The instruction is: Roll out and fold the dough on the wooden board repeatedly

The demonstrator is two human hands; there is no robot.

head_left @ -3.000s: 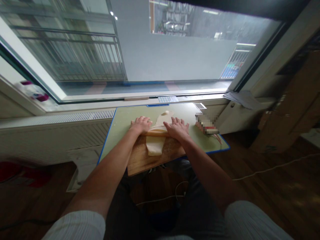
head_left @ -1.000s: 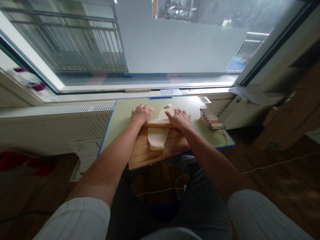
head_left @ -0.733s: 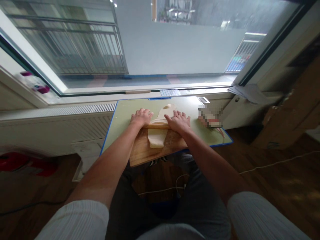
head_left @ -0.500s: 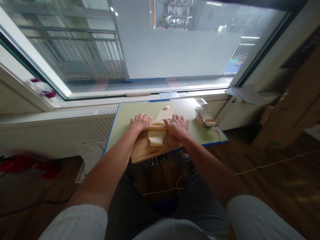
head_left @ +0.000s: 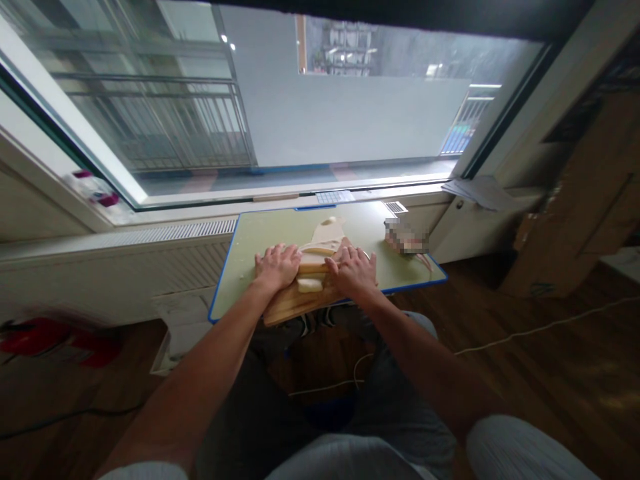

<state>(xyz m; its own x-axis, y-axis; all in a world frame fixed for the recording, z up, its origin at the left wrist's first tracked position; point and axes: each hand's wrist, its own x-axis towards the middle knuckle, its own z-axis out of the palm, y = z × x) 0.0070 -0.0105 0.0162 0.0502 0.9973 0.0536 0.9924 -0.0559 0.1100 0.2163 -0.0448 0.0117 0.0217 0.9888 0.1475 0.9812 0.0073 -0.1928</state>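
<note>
Wooden rolling pin (head_left: 313, 269), long axis sideways, crossing pale dough (head_left: 326, 233)

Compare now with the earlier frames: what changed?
The left hand and right hand have brought the rolling pin toward the person, nearer the front edge of the wooden board; less dough shows on the near side of the pin. Nothing was taken hold of or let go. Unchanged: both hands on the pin, board on the green tabletop.
</note>
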